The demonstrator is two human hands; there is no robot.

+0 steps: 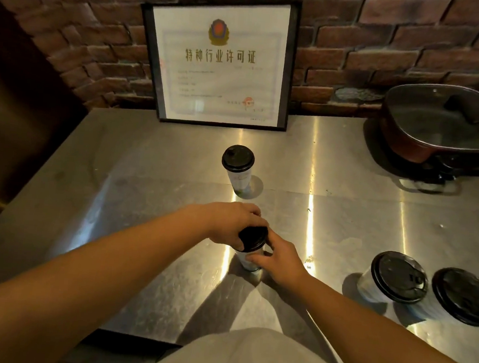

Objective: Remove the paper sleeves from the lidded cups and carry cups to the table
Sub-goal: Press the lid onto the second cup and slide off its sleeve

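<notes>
Holding the near cup (251,252) w/ both hands, I had it upright on the steel counter (344,218), roughly centre and close to my body. My left hand (233,224) was clamped over the black lid (252,236) from the top/left, fingers curled round the rim. My right hand (279,263) was wrapped on the lower body, fingertips (252,259) pressed to the printed paper wrap. Couldn't tell if that wrap was a loose sleeve or the cup's own print; too blurry.

Other cups: one lidded cup (238,168) stood farther back, well apart from mine, near the framed certificate (222,62). Two more lidded cups (397,278) (461,296) sat at right, touching or nearly so. Lidded pan (443,125) in the far right corner.

Risks, my judgement only:
- Left grip was on the lid, not the body. Pulling the sleeve down against it could pop the lid off, and if the cup was full it would spill.
- Squeezing w/ the right hand could crush the wall and push liquid out the sip hole.
- Counter looked slick and shiny, so the base could skid or tip if I tugged sideways.
- Sleeve could tear if snagged at the rim.
- My right elbow was near the two cups at right; a wide swing could knock them.
</notes>
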